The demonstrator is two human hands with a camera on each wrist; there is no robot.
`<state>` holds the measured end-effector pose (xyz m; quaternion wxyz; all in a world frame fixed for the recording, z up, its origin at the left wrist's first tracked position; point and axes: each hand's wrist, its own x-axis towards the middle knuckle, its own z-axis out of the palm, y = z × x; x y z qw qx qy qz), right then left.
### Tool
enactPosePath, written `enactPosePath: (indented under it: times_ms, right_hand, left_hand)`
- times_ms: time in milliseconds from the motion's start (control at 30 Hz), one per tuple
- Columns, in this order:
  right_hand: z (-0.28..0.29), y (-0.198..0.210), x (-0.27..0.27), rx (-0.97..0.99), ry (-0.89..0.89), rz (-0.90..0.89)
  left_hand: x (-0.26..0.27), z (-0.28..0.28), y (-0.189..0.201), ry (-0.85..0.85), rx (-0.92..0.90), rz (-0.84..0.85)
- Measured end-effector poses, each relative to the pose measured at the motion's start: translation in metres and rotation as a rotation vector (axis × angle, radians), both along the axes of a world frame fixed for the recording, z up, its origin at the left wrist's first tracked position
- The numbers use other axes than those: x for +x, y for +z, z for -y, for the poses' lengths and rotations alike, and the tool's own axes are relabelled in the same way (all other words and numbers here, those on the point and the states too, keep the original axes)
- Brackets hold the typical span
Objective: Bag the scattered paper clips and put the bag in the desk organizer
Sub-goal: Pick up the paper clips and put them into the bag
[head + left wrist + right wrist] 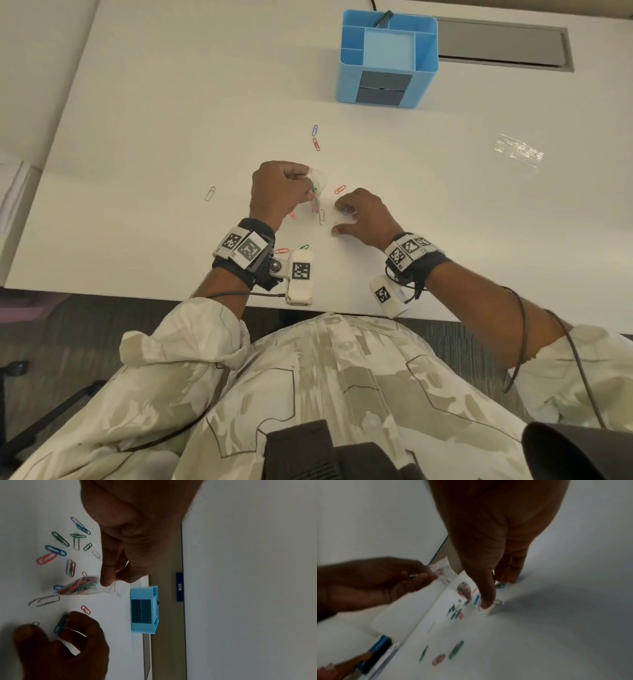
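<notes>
My left hand (pixel 304 186) pinches the mouth of a small clear zip bag (pixel 80 586) between thumb and fingers (pixel 105 580); the bag hangs low over the white table with several coloured clips inside. Just right of it, my right hand (pixel 339 219) arches over the table. Its fingertips (pixel 75 617) touch a blue paper clip (pixel 60 624), while the thumb stays apart beside a silver clip (pixel 36 623). Loose clips lie around both hands: red (pixel 340 189), silver (pixel 321 216), blue (pixel 315 130) and a far-left silver one (pixel 210 193). The blue desk organizer (pixel 387 92) stands at the far side.
A crumpled clear plastic wrapper (pixel 519 150) lies at the right of the table. A grey cable hatch (pixel 503 44) is set in the table behind the organizer. The table's near edge runs just under my wrists. The right wrist view is blurred.
</notes>
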<state>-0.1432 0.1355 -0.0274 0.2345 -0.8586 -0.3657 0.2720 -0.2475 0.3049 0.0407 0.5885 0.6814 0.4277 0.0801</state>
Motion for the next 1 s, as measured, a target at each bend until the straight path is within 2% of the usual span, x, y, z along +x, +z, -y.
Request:
enactPosePath:
  times_ms: [167, 267, 433, 567, 900, 1000]
  right_hand:
    - [0.003, -0.009, -0.013, 0.040, 0.128, 0.140]
    - [0.008, -0.013, -0.017, 0.053, 0.137, 0.206]
    - [0.007, -0.011, -0.016, 0.015, 0.088, 0.184]
    - [0.003, -0.012, -0.021, -0.029, 0.124, 0.244]
    - [0.001, -0.008, -0.003, 0.013, 0.009, 0.097]
    - [0.000, -0.007, 0.007, 0.043, -0.089, 0.036]
  left_hand:
    - [-0.005, -0.001, 0.001, -0.010, 0.027, -0.011]
    - [-0.008, -0.001, 0.002, 0.004, 0.027, -0.004]
    - [-0.013, -0.002, 0.001, 0.009, 0.028, -0.014]
    - [-0.014, -0.003, -0.001, 0.014, 0.032, -0.016]
    - [-0.013, -0.007, -0.004, 0.024, 0.024, -0.009]
    - [-0.011, -0.007, -0.004, 0.023, 0.014, -0.008]
